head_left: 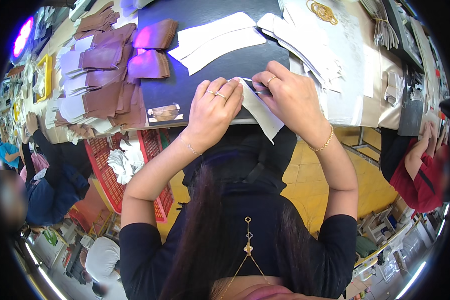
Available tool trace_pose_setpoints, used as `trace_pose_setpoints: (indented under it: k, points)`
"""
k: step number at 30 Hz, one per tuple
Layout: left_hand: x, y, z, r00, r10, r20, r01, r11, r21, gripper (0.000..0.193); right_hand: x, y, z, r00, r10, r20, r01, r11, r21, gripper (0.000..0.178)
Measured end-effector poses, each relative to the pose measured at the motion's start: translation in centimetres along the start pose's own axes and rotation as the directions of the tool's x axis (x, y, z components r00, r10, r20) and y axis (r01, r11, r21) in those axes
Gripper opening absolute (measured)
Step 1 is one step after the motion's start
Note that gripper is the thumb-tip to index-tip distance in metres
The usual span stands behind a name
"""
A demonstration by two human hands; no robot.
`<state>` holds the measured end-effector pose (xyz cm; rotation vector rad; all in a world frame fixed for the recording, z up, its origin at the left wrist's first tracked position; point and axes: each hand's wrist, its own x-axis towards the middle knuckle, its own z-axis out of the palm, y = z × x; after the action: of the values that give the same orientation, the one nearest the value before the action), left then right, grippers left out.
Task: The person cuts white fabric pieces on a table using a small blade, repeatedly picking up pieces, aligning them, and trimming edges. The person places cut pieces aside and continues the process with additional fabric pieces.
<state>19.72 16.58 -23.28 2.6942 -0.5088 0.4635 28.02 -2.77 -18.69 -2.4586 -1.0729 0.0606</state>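
Note:
My left hand (212, 107) pinches the upper end of a pale, strip-shaped cut piece (262, 115), which hangs over the table's near edge. Close beside it, my right hand (291, 97) has its fingers closed round a small, thin metal tool, mostly hidden by the fingers; its kind is unclear. Its tip is at the top of the piece. Beyond my hands, two curved white pieces (220, 41) lie on a black work mat (185, 92). A fanned stack of similar white pieces (307, 52) rests at the mat's right side.
Piles of brown and white pieces (102, 80) cover the table's left, beside two small brown stacks (150, 65). Yellow rubber bands (323, 12) lie at the back right. Below left stands a red crate (105, 165) with white scraps. Co-workers sit at left (55, 190) and right (415, 175).

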Motion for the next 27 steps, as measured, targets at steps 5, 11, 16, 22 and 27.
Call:
trace_pose_setpoints:
  k: [5, 11, 16, 22, 27]
  points:
    - [0.0, -0.3, -0.1, 1.0, -0.02, 0.017, 0.021, 0.999, -0.034, 0.028, -1.7, -0.1, 0.6, 0.999, 0.045, 0.017, -0.046, 0.998, 0.046, 0.014]
    - [0.1, -0.2, 0.0, 1.0, -0.015, 0.021, 0.016, 0.999, -0.032, 0.034, -3.5, -0.4, 2.1, 0.996, 0.07, -0.048, -0.066, 0.995, 0.07, 0.021]
    - [0.2, -0.2, 0.0, 0.999, -0.011, 0.03, 0.012, 0.999, -0.043, 0.037, -3.9, -0.7, 2.1, 0.999, 0.019, -0.026, -0.02, 0.999, -0.027, 0.023]
    - [0.2, 0.0, 0.2, 0.999, -0.003, 0.053, 0.003, 1.0, -0.007, 0.037, -3.9, -0.9, 2.1, 0.998, -0.06, -0.028, 0.055, 0.986, -0.155, 0.022]
    - [0.1, 0.1, 0.3, 0.998, 0.005, 0.061, -0.007, 0.999, 0.039, 0.038, -4.1, -1.2, 1.8, 0.992, -0.123, 0.005, 0.12, 0.956, -0.268, 0.022]
